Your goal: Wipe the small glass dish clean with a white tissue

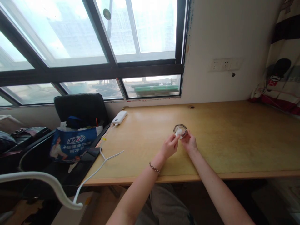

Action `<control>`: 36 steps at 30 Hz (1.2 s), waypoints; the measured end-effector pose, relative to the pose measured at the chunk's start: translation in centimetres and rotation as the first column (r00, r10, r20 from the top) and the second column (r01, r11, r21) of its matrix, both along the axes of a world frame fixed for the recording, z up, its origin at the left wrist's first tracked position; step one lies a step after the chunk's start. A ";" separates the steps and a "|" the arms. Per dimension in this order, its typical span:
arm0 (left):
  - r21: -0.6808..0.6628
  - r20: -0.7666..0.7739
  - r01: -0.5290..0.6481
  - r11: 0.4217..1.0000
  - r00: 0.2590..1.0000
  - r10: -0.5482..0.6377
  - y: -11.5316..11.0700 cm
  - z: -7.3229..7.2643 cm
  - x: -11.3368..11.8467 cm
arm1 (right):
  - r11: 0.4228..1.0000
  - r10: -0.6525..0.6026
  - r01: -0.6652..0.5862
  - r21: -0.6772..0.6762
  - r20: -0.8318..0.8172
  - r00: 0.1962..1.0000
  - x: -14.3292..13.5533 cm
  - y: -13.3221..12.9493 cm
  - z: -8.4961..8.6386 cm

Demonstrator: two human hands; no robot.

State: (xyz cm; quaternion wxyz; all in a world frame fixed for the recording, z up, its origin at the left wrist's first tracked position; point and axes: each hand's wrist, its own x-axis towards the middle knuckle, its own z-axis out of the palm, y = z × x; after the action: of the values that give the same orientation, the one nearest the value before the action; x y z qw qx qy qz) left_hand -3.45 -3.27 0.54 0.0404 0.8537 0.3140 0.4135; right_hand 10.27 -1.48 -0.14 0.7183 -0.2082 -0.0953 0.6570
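A small round glass dish [184,127] with a faceted rim is held over the wooden table [145,137]. My right hand [189,142] grips its right and near side. My left hand [170,146], with a braided bracelet on the wrist, pinches a piece of white tissue or cloth [179,131] that sits against the inside of the dish. The fingertips of both hands are close together at the near rim. What lies under the white piece is hidden.
A white power bank [119,117] with a white cable [101,150] lies at the table's left edge. Left of the table, a black chair [81,106] holds a blue bag [72,143]. A white curved tube [47,179] crosses the lower left. Wall sockets [221,64] are behind.
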 end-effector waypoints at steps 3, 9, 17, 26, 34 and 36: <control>-0.033 0.033 -0.144 0.989 0.989 0.145 0.3 0.4 -0.2 | 1.000 0.010 -0.010 -0.001 -0.026 1.000 -0.2 0.0 0.3; -0.009 -0.003 -0.073 0.997 0.997 0.073 0.2 0.4 -0.3 | 0.999 0.020 -0.021 -0.034 -0.035 0.999 -0.3 -0.1 0.4; 0.057 -0.134 0.036 0.998 0.991 -0.028 -1.5 0.8 1.5 | 0.998 0.063 -0.061 -0.034 0.063 0.996 -0.4 -0.4 0.0; 0.014 -0.036 -0.131 0.991 0.991 0.131 -0.5 0.3 0.7 | 0.999 0.038 -0.038 -0.016 -0.001 0.999 -0.7 -0.5 0.8; -0.010 0.015 -0.108 0.994 0.994 0.109 -0.3 0.2 0.2 | 1.000 0.027 -0.027 0.002 0.048 0.998 -0.8 -0.6 0.8; 0.024 -0.015 -0.038 0.999 0.999 0.038 -0.6 0.2 0.5 | 1.000 0.021 -0.020 -0.013 0.047 0.999 -0.7 -0.5 0.5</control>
State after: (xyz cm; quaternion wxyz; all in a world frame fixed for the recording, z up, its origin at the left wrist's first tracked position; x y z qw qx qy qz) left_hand -2.93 -3.86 0.76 0.0199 0.8511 0.3254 0.4115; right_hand 9.53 -1.97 0.33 0.7076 -0.2272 -0.1103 0.6599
